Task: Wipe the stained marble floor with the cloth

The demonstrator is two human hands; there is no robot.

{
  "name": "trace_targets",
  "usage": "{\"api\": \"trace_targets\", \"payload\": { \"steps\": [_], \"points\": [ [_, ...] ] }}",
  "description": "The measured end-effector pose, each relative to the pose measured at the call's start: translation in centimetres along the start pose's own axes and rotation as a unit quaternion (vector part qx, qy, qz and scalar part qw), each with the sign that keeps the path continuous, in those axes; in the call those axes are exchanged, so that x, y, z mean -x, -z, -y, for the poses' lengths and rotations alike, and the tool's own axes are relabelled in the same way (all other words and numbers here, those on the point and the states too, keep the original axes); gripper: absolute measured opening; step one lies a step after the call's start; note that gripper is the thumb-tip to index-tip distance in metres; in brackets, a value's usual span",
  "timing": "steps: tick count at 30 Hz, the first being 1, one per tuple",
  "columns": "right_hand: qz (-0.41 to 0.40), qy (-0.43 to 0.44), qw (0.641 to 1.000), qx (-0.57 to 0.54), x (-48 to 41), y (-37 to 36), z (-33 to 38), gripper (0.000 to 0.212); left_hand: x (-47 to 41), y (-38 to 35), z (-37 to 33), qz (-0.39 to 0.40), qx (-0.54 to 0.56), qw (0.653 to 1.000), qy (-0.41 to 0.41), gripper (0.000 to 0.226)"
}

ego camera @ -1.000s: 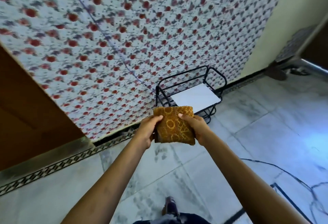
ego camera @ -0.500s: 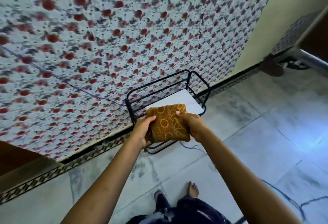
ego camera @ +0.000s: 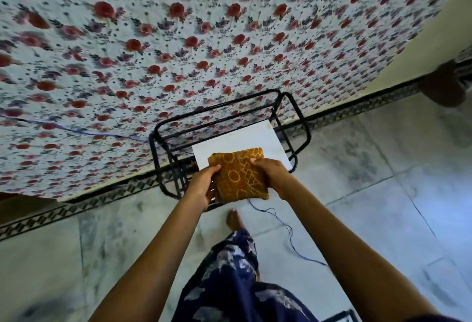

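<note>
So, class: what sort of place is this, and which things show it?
Probably a room in a home: a marble floor, a floral cloth hanging to the skirting, a black wire rack and a bare foot.

folded cloth [ego camera: 238, 174] gripped by left hand [ego camera: 201, 189], right hand [ego camera: 274, 174]

A folded, mustard-yellow cloth with a woven pattern of lighter rings and angular shapes [ego camera: 238, 174] is held up in the air, well above the floor, gripped at its left and right edges. It is folded into a thick, roughly square pad, and its patterned face is turned upward. Below it, a pale grey-white marble floor laid in large slabs [ego camera: 378, 209] is spread, marked with dark grey smudges and veins.
</note>
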State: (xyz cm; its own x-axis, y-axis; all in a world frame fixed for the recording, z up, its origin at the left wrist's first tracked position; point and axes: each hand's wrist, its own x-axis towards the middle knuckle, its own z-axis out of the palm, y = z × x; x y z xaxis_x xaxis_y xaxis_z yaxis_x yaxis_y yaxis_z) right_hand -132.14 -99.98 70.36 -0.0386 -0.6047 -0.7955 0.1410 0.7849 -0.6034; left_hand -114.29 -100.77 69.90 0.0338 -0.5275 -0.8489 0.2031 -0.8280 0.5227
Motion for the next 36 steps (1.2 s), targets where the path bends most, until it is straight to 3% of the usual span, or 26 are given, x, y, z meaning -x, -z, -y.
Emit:
{"api": "trace_targets", "payload": {
  "steps": [2,5,8,15,23,28,33,36],
  "points": [
    [-0.005,-0.015,1.000,0.021,-3.2,0.7,1.4,0.023,-2.7,-1.5,-0.9,-0.008,0.005,1.000,0.018,0.041],
    [-0.016,-0.029,0.998,0.047,-7.8,1.6,2.8,0.043,-6.4,-3.6,-1.8,-0.017,0.005,1.000,0.016,0.040],
    [-0.035,-0.030,0.998,0.052,-13.8,2.3,3.4,0.049,-11.8,-5.4,-2.6,-0.029,0.003,0.999,0.016,0.031],
    [-0.027,-0.052,0.995,0.081,-27.1,1.7,0.2,0.041,-23.9,-6.3,-1.5,-0.065,-0.007,0.998,0.007,0.016],
    [-0.015,0.016,0.972,0.232,-35.7,0.7,-1.1,0.063,-32.8,-5.6,1.2,-0.135,-0.018,0.990,-0.043,0.005],
    [-0.054,0.055,0.948,0.310,-38.0,0.2,-1.7,0.058,-35.8,-5.4,2.5,-0.172,-0.068,0.981,-0.056,0.026],
    [-0.085,0.098,0.908,0.398,-37.8,-0.4,-1.9,0.055,-35.8,-6.2,2.3,-0.228,-0.189,0.952,-0.078,0.032],
    [-0.078,0.106,0.904,0.406,-36.7,-0.3,-2.3,0.055,-35.0,-6.2,2.2,-0.232,-0.218,0.945,-0.081,0.040]
  ]
}}
